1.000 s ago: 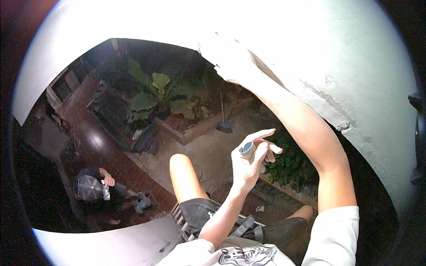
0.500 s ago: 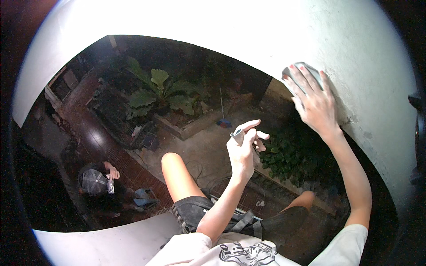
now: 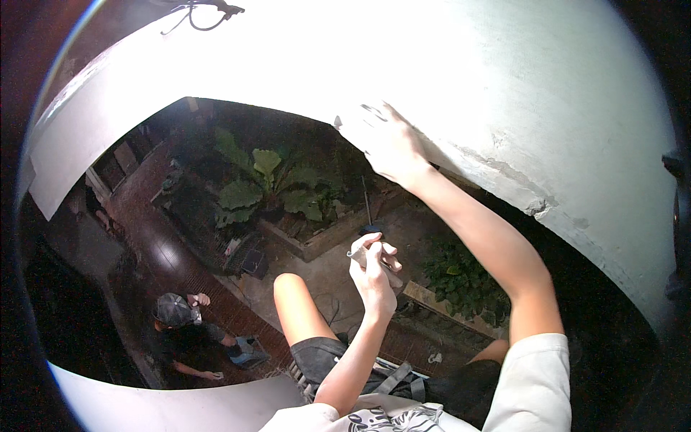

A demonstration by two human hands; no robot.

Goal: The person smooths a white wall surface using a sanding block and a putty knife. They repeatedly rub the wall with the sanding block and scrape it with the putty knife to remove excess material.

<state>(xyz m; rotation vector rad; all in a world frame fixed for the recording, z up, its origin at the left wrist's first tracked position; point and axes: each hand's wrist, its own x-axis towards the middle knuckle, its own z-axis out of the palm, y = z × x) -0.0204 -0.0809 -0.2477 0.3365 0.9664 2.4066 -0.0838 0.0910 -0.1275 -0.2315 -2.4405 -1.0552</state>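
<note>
My right hand (image 3: 389, 144) presses against the lower edge of a bright white wall (image 3: 461, 86), stretched out ahead of me. Strong glare washes out its fingers; only small dark bits of the grey sheet of sandpaper under them show. Above my lap, my left hand (image 3: 373, 279) is raised and closed on a rolled or folded piece of grey sandpaper (image 3: 355, 253), whose curled end sticks out beside the thumb. That hand touches nothing else. Cracks and a chipped patch (image 3: 529, 194) mark the wall's edge to the right of my right forearm.
Far below at left, a person in a cap (image 3: 176, 311) bends over near a blue-grey container (image 3: 250, 351). A large leafy plant (image 3: 268, 176) grows in a planter bed. A broom (image 3: 368, 209) and low green plants (image 3: 461, 277) are beyond my knees. Cable (image 3: 209, 21) lies at the top.
My right hand has slid left along the wall's edge with the sandpaper. My left hand sits slightly lower and further left, still holding its piece. The view has shifted upward, showing the cable.
</note>
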